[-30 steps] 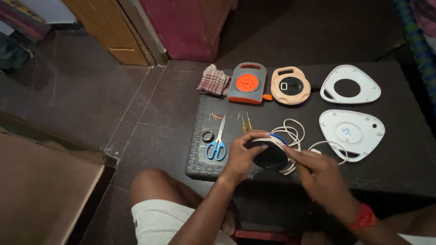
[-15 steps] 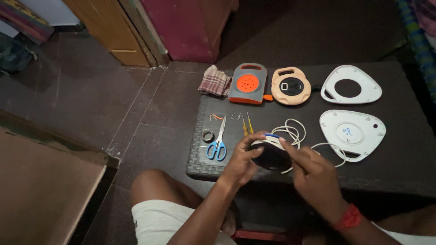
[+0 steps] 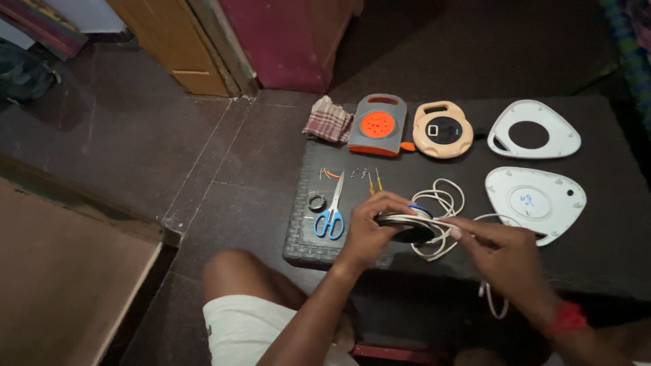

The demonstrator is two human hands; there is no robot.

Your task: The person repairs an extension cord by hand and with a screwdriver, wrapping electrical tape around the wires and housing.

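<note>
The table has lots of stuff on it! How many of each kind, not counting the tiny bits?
White shells: 2
Finished reels: 2
Reel being wound: 1
Scissors: 1
Checked cloth: 1
Tape roll: 1
Total: 8

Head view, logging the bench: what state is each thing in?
Reel: held by left hand, cord partly wound.
Cord: loose loops, pinched by right hand.
Scissors: closed, flat.
White shells: apart, lying separately.
Orange reel: assembled.
Tan reel: assembled.
</note>
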